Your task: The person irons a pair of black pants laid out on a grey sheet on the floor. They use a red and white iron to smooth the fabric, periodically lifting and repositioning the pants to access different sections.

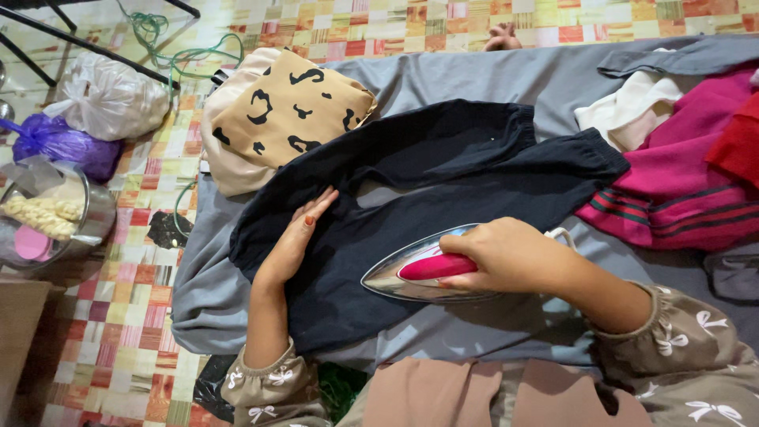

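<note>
— Trousers [443, 182], black, lie spread flat on a grey sheet [443, 75] on the floor. Is that what both hands are on?

— Yes. The left hand [296, 241] lies palm down on the black cloth, near the waist end, fingers straight and pressed together, pointing up and to the right.

— And the right hand [506, 255]?

— Its fingers are curled tightly around the pink handle of an iron [419, 273]. The iron has a shiny metal body, its tip points left, and it sits flat on the trousers, just beside the left hand but not touching it.

— What else lies around?

— A folded tan cloth with black spots [288, 111] rests on the sheet's upper left corner, touching the trousers. At the right is a heap of clothes [680, 170], magenta, red and cream, against the trouser cuffs. Off the sheet, on the patchwork mat [118, 340], stand a metal bowl [91, 225] with pale, pink things inside, a purple bag [63, 146] and a white bag [107, 99], well apart from the hands. A green cord [178, 55] trails above them.
</note>
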